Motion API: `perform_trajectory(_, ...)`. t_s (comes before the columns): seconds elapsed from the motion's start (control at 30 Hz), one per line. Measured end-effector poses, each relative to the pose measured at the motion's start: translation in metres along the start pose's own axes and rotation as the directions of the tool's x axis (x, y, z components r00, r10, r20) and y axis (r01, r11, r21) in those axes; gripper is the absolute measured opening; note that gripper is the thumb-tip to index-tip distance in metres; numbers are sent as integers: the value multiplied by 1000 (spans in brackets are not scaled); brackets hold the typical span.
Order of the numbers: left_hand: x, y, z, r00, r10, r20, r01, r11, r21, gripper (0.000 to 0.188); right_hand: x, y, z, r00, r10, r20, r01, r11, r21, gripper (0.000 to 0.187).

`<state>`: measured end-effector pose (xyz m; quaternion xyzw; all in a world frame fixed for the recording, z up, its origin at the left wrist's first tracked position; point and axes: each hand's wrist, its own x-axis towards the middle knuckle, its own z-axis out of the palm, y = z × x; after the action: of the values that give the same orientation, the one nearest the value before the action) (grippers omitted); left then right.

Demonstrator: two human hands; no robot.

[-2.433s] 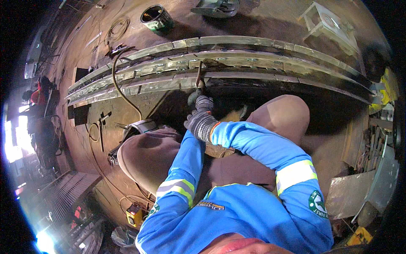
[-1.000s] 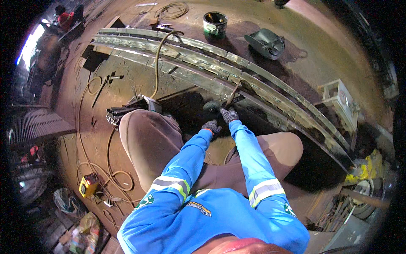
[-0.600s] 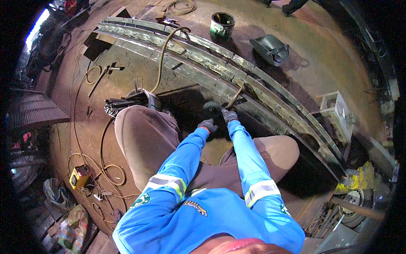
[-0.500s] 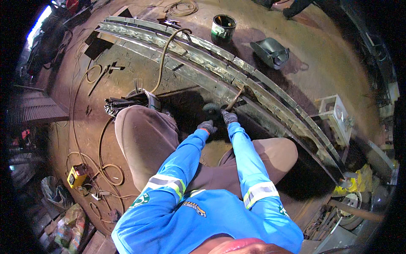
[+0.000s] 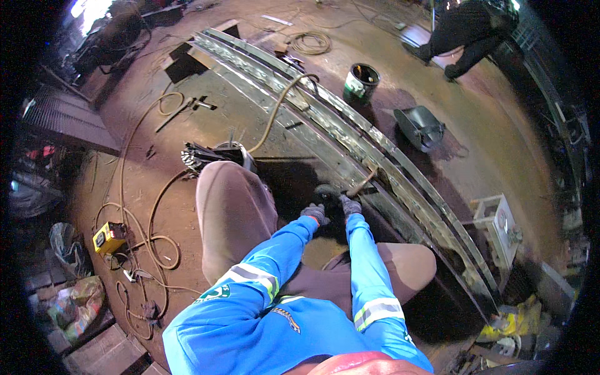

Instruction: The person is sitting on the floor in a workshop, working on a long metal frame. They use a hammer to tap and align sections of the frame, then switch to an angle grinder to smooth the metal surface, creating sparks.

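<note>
Both my hands wear dark gloves and work close together beside a long curved metal beam (image 5: 312, 119). My right hand (image 5: 350, 204) is closed around the near end of a brown length (image 5: 364, 182), stick or cable, that slants up to the beam's edge. My left hand (image 5: 316, 214) has its fingers curled next to a dark round object (image 5: 325, 192). Whether it grips that object is lost in the shadow. A bucket (image 5: 240, 153) of dark metal strips stands by my left knee. A brown cable (image 5: 284, 112) arches from there onto the beam.
Beyond the beam are a green-and-white can (image 5: 360, 85) and a dark welding helmet (image 5: 420, 128). A white stand (image 5: 502, 228) is at the right. Cables loop around a yellow box (image 5: 109, 237) at left. Far right, a person's dark-trousered legs (image 5: 472, 31) show.
The view has shifted, so the beam, can and helmet sit lower and mostly farther right. More of the other person's legs shows. My hands keep nearly the same pose beside the beam.
</note>
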<state>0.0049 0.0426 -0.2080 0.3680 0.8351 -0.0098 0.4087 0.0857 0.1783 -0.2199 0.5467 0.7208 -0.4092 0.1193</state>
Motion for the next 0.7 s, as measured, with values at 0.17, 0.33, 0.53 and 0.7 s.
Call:
perform_trajectory(0.17, -22, -2, -7, 999, -33, -19, 33, 999, -1, 73, 4, 2, 4, 963, -266, 51, 259, 850, -460, 35)
perform_trajectory(0.33, -36, 5, -22, 998, -60, 10, 60, 998, 5, 74, 10, 9, -1, 949, -300, 91, 294, 751, -591, 38)
perform_trajectory(0.53, -41, 5, -26, 999, -34, -29, 34, 999, 1, 72, 10, 14, -3, 929, -360, 92, 326, 670, -667, 40)
perform_trajectory(0.7, -35, 15, -28, 993, 44, -114, -39, 998, 41, 61, 40, 28, -20, 890, -446, 96, 376, 599, -707, 39)
